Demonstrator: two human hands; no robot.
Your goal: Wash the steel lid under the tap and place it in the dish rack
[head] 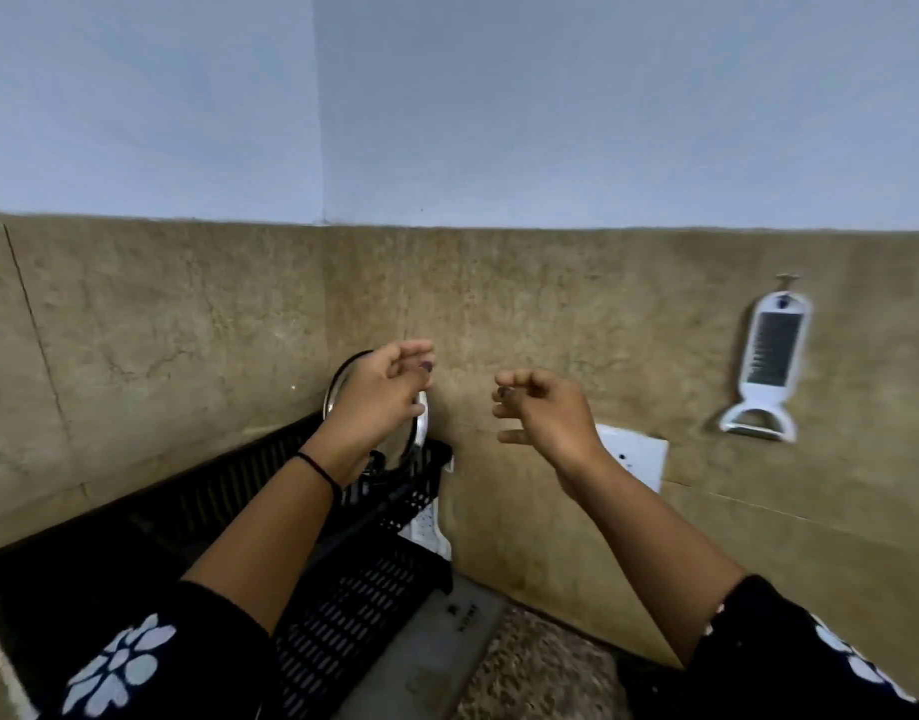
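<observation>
The round steel lid (421,428) stands on edge in the far corner of the black plastic dish rack (353,605), leaning toward the stone backsplash. My left hand (384,392) hovers in front of it and hides most of it; only the rim shows on either side. Its fingers are loosely curled and apart, and I see no grip on the lid. My right hand (540,413) is raised to the right of the rack, fingers spread and bent, holding nothing. No tap or sink is in view.
A white grater-peeler (769,366) hangs on the backsplash at the right. A white wall socket (636,454) sits behind my right wrist. A white object (431,527) is wedged beside the rack. A grey slab (436,646) and speckled counter (530,672) lie below.
</observation>
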